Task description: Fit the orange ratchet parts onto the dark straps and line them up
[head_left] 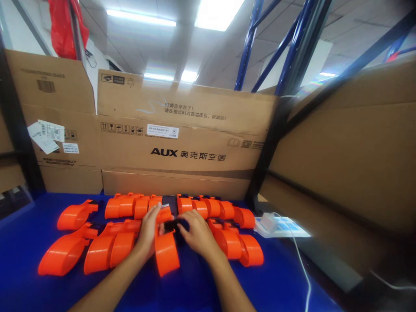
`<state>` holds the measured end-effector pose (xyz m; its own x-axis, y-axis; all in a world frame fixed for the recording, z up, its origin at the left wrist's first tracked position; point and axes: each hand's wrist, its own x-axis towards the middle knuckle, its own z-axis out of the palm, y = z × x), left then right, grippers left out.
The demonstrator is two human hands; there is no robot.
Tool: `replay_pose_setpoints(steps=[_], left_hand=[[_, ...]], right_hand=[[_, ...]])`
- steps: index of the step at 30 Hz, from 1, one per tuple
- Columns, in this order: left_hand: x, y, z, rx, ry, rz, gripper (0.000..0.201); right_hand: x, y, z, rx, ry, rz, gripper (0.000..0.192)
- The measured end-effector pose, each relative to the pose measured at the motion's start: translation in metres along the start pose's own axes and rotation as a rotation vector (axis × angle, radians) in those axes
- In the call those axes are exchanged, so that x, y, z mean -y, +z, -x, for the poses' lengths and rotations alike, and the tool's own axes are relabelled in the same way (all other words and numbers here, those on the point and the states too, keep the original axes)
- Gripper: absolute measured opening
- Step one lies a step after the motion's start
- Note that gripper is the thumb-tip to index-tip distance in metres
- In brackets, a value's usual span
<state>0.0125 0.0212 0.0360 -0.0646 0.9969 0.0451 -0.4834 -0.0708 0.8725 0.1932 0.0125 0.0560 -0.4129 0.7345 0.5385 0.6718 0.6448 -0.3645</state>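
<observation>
Near the middle of the blue tabletop, my left hand [148, 229] is closed at the upper side of an orange plastic cup-like piece [167, 255] with a curved wall. My right hand [196, 229] pinches a black part [171, 225] at that piece's upper end. The left fingertips are partly hidden, and so is the join between the black part and the orange piece. Just behind the left hand, another orange piece [164, 214] shows in part. Beyond the hands lies a dark flat block [170, 203].
Rows of similar orange pieces flank my hands, such as one at left [61, 255] and one at right [251, 250]. Cardboard panels [182, 130] stand behind. To the right are a power strip [282, 227], a white cable [303, 273] and a dark post [264, 156].
</observation>
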Motion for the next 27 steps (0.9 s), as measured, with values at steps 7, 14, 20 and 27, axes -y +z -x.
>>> replay_pose_setpoints(steps=[7,14,20,27], left_hand=[[0.005,0.001,0.000,-0.012,0.066,-0.065,0.046],[0.005,0.006,0.007,0.002,0.099,-0.095,0.045],[0.004,0.009,0.010,0.024,0.099,-0.112,0.045],[0.002,0.010,0.010,0.010,0.083,-0.129,0.046]], right_hand=[[0.006,0.000,-0.001,0.060,-0.025,-0.013,0.021],[0.006,0.002,0.000,0.118,-0.055,0.015,0.017],[0.007,0.002,0.001,0.123,-0.046,-0.019,0.016],[0.004,-0.002,0.000,-0.029,-0.008,-0.071,0.012]])
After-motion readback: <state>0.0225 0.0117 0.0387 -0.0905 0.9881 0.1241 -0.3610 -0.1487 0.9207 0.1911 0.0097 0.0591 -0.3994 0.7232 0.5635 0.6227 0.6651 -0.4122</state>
